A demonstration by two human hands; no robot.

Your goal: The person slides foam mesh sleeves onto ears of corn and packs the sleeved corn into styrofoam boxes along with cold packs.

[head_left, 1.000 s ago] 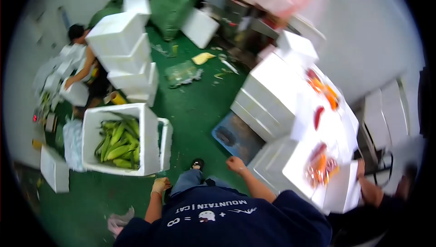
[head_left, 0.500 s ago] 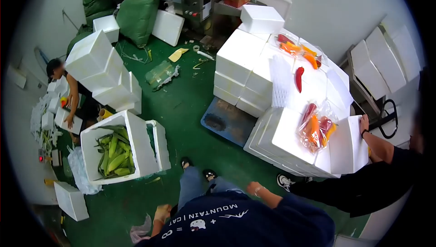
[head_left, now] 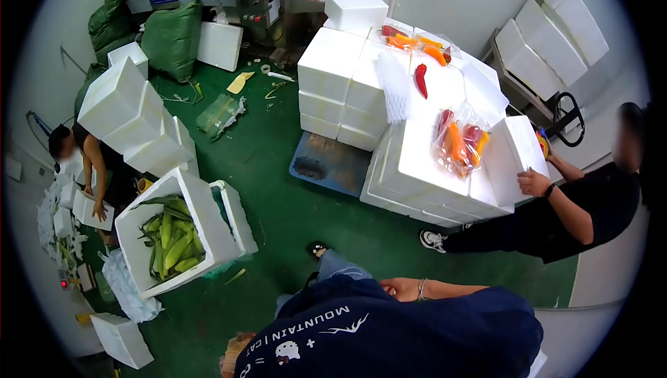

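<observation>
Over the green floor (head_left: 267, 149), the bare left hand (head_left: 235, 350) and bare right hand (head_left: 401, 288) are hanging beside the near navy fabric shirt (head_left: 417, 329) reading "MOUNTAIN | CAT", their grips unclear.

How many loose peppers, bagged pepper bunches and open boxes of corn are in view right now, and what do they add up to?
Loose red pepper: 1
Bagged pepper bunches (near bunch, far bunch): 2
Open box of corn: 1
Total: 4
</observation>
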